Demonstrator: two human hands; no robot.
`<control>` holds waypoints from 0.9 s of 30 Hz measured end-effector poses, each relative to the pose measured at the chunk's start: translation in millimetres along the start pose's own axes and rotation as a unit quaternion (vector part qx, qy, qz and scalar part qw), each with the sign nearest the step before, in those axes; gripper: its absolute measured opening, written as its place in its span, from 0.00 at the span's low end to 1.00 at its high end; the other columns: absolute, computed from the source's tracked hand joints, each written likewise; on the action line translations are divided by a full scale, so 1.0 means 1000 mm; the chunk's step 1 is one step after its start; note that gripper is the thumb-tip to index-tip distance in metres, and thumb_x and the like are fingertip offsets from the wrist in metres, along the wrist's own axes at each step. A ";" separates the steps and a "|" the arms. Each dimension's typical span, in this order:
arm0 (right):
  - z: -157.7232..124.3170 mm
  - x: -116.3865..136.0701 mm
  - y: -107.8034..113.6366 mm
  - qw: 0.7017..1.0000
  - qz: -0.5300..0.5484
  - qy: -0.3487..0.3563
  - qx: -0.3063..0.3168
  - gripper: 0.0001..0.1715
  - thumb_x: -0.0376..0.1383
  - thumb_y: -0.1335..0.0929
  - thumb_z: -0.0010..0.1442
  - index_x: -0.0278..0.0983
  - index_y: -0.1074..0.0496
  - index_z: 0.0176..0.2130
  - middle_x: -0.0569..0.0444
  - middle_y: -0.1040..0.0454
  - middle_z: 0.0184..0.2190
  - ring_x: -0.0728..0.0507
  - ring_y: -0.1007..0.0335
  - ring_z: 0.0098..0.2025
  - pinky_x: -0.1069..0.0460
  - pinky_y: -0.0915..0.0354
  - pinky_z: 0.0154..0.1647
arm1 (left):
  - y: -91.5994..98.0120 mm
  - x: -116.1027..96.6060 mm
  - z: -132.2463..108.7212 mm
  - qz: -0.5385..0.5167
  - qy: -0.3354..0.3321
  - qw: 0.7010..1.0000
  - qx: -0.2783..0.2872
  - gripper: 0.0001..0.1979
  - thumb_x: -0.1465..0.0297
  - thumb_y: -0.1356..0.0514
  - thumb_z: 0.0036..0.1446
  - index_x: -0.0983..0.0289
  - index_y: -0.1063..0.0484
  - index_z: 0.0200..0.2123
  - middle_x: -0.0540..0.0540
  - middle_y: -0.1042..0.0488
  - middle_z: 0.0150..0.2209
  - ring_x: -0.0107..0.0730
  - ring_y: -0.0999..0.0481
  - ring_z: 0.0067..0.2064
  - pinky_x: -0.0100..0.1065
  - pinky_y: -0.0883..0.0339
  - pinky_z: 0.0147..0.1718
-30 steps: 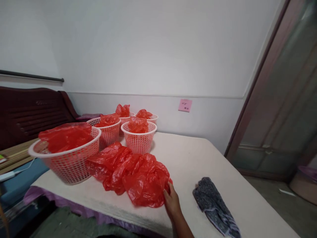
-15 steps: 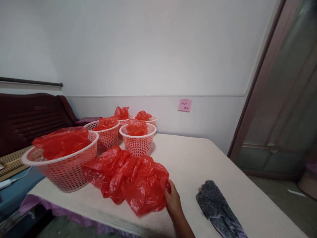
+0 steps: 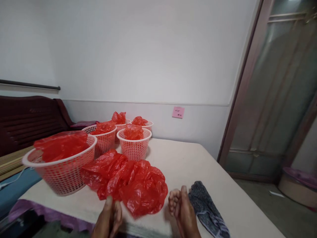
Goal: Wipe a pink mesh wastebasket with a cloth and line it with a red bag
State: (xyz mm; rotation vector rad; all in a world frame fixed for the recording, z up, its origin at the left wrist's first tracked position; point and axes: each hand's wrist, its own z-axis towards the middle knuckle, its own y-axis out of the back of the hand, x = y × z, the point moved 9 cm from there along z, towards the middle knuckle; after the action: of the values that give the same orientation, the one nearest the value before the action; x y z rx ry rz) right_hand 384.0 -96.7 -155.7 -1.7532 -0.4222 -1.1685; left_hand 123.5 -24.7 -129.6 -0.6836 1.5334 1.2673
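Observation:
A heap of crumpled red plastic bags (image 3: 128, 183) lies on the cream-covered table (image 3: 213, 185) near its front edge. My left hand (image 3: 109, 216) is at the heap's near edge, fingers drawn together, and whether it pinches the plastic is unclear. My right hand (image 3: 182, 208) is just right of the heap, fingers curled in with the thumb up, nothing visible in it. A dark grey speckled cloth (image 3: 206, 208) lies beside my right hand.
A big pink mesh basket (image 3: 61, 168) lined with red plastic stands at the left. Behind the heap stand several smaller pink baskets (image 3: 133, 145) with red bags in them. A dark wooden bench (image 3: 27, 120) is at the left, a glass door (image 3: 277, 99) at the right.
My right hand has let go of the heap's right edge and curled up beside it. My left hand has come into view at the heap's near edge. The view shifted slightly right.

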 end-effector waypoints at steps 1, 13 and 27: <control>-0.008 0.022 -0.017 0.999 0.005 0.015 0.030 0.39 0.67 0.39 0.52 0.35 0.31 0.24 0.59 0.37 0.16 0.53 0.46 0.18 0.56 0.50 0.20 | -0.008 -0.022 0.007 -0.134 0.024 0.990 0.041 0.37 0.39 0.71 0.56 0.60 0.40 0.21 0.44 0.47 0.12 0.21 0.51 0.14 0.28 0.56 0.14; -0.046 0.135 -0.059 0.991 -0.049 0.077 0.101 0.47 0.74 0.44 0.47 0.36 0.32 0.20 0.58 0.41 0.14 0.52 0.48 0.17 0.54 0.52 0.20 | -0.020 -0.131 0.017 -0.330 0.055 0.930 0.154 0.39 0.32 0.63 0.47 0.62 0.42 0.16 0.43 0.48 0.09 0.14 0.59 0.12 0.24 0.69 0.13; -0.060 0.168 -0.079 0.984 -0.094 0.106 0.109 0.47 0.73 0.46 0.49 0.35 0.32 0.20 0.57 0.41 0.14 0.53 0.48 0.16 0.54 0.53 0.19 | 0.005 -0.145 0.007 -0.313 0.036 0.942 0.118 0.39 0.32 0.63 0.47 0.62 0.42 0.16 0.44 0.47 0.09 0.15 0.57 0.12 0.24 0.69 0.13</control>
State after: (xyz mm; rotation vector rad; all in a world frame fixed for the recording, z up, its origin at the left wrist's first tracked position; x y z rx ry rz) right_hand 378.3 -144.0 33.4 -1.4078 -0.5734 -1.3718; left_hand 172.1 -40.3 6.5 -0.9665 1.3385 0.5766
